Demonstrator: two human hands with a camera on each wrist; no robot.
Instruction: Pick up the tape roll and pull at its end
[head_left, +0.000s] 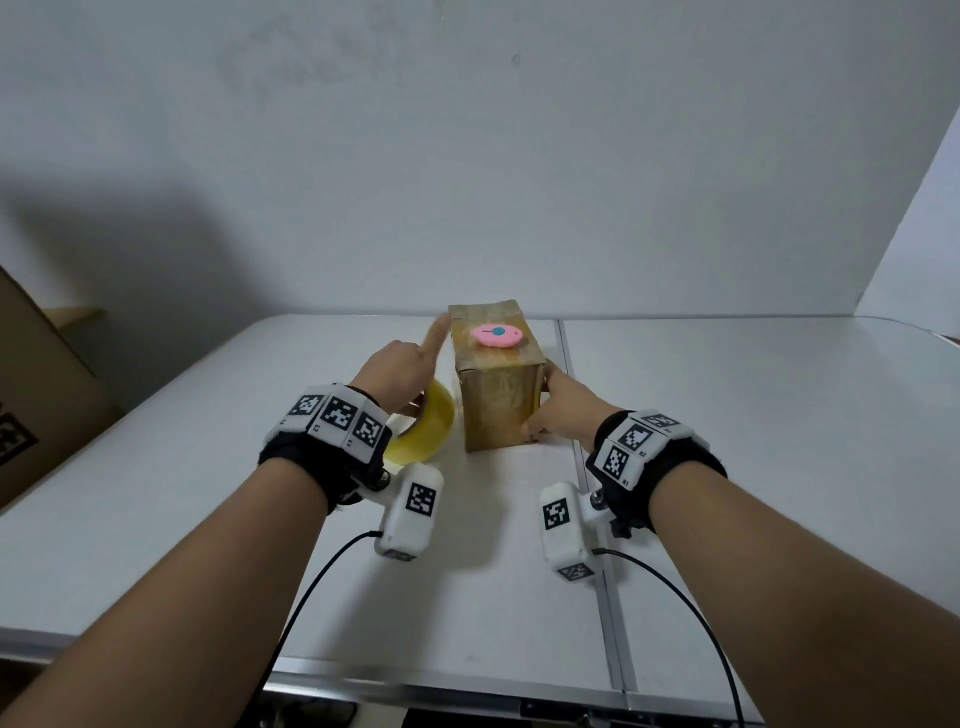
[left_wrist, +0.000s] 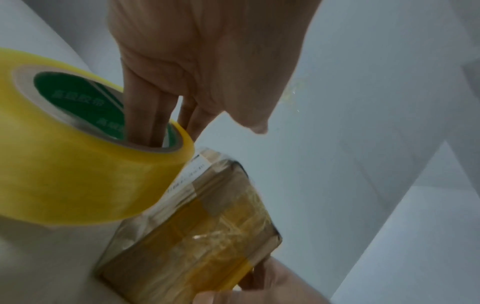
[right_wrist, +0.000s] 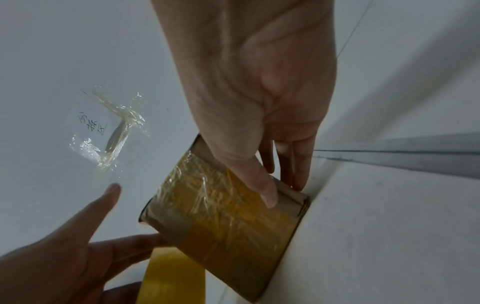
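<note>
- We find a small cardboard box (head_left: 496, 384), wrapped in yellowish tape, standing upright on the white table (head_left: 753, 415), near the far edge and just left of the table's centre seam.
- A pink oval gadget (head_left: 497, 336) with a blue dot lies flat on the box top.
- Our left hand (head_left: 400, 379) carries a roll of yellow tape (head_left: 423, 431): the left wrist view shows several fingers (left_wrist: 145, 115) pushed into the roll's core. The index finger is stretched out, its tip at the box's upper left far corner.
- The roll sits just left of the box, close against its side.
- Our right hand (head_left: 569, 410) grips the box's right side: thumb on the near face, fingers (right_wrist: 293, 164) on the right-hand face.
- A crumpled piece of clear tape (right_wrist: 114, 131) over a handwritten note sticks to the wall.
- A large cardboard carton (head_left: 36, 395) stands at far left.
</note>
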